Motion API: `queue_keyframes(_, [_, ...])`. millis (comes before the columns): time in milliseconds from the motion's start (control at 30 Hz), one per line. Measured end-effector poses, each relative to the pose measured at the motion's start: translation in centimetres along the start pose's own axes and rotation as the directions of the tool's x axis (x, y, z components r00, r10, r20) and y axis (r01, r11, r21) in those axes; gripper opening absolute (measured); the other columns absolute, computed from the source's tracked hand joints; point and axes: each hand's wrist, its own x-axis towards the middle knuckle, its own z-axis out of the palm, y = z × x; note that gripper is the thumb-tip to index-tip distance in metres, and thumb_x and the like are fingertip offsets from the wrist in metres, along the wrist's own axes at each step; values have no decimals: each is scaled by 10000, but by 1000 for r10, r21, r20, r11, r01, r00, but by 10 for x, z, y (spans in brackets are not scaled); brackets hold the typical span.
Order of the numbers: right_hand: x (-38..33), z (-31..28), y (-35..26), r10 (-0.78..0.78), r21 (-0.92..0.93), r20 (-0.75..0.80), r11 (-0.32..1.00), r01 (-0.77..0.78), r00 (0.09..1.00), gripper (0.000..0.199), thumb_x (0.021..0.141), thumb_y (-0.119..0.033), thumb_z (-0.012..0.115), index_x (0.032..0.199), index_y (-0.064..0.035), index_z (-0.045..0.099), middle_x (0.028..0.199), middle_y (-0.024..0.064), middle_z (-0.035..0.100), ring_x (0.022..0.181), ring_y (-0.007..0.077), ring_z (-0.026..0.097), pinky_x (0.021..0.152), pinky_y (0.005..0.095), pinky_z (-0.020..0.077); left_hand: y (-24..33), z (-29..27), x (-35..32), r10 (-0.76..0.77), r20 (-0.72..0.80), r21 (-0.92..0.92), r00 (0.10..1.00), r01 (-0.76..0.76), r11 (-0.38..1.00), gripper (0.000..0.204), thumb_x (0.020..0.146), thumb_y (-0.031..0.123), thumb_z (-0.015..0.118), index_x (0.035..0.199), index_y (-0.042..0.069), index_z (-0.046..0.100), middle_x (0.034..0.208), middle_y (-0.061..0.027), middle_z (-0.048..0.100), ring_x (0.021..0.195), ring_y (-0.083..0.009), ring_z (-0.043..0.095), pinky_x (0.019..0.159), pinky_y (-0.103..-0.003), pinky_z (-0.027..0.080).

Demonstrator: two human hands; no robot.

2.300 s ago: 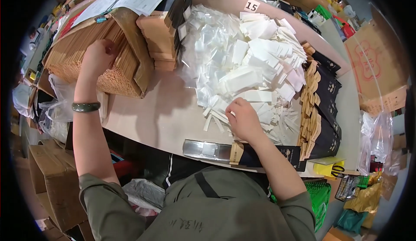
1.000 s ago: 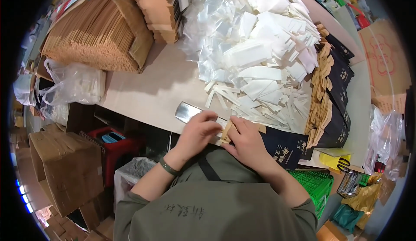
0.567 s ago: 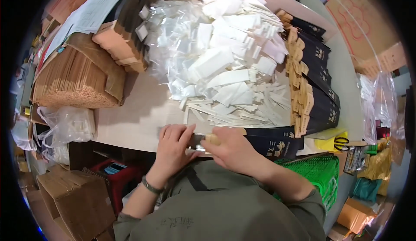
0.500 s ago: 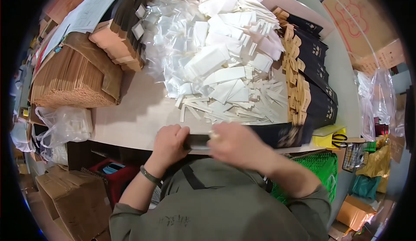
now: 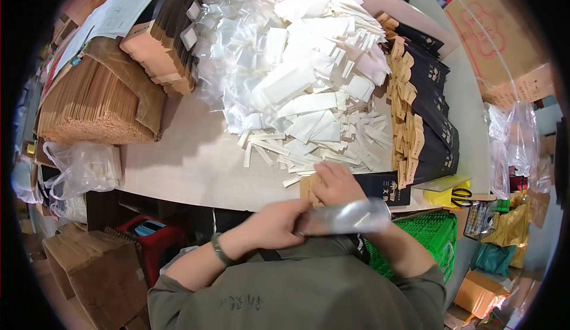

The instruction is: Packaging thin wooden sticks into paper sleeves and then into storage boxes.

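My left hand (image 5: 274, 224) is closed around one end of a shiny, clear-and-grey flat plastic packet (image 5: 347, 217), smeared by motion. The packet stretches rightward across my right wrist. Beyond it, at the table's front edge, my right hand (image 5: 337, 184) has its fingers bent over the kraft-brown flap (image 5: 309, 188) of a black paper sleeve (image 5: 386, 188). Its grip is partly hidden. Ahead lie a heap of white paper packets (image 5: 320, 62), clear plastic packets (image 5: 234, 51) and loose narrow white strips (image 5: 362, 137). A row of black-and-kraft sleeves (image 5: 424, 101) overlaps along the right.
Kraft card stacks (image 5: 98, 104) and black-and-kraft sleeves (image 5: 163, 54) stand on the left. A clear plastic bag (image 5: 86, 166) hangs at the left table edge. Black-handled scissors (image 5: 460, 197) sit in a yellow holder (image 5: 438, 198) on the right, above a green crate (image 5: 418, 244).
My left hand has moved right and nearer my body, swinging the shiny packet across my right wrist. My right hand has moved right and farther away, onto the sleeve's kraft flap.
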Motion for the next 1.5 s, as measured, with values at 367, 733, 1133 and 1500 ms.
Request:
queue_keyframes(367, [12,15,-19,599,218,124,761,-610,791,201,853,-233,605,815,-37,627,663,171,633,653,378,645,618,484,513,-61,-25,-39,61,-515,428,855,195,883,602,684,142,781,1242,105,556,963,-115,625,871,-337,635,737,-412,520])
queue_keyframes(733, [26,-3,17,665,324,-169,734,-597,727,134,871,-177,595,829,-54,627,742,162,639,713,359,639,653,436,506,-56,-66,-14,311,-488,593,816,48,804,582,758,368,799,1221,75,604,1056,-133,649,910,-325,635,801,-409,517])
queue_keyframes(1133, [-33,-4,93,709,57,-147,702,-710,689,196,855,-220,678,823,-28,694,806,145,649,743,355,624,684,424,489,-74,-110,76,-24,-847,227,532,401,888,527,797,181,759,1222,11,497,1021,-200,637,932,-355,637,786,-443,518])
queue_keyframes(1500, [89,-25,102,197,49,-179,980,-191,964,133,853,-140,662,874,-17,709,1049,151,646,973,350,612,820,410,504,-69,-104,71,-109,-823,233,558,506,831,335,796,312,756,904,28,615,893,-143,632,863,-333,623,760,-432,500])
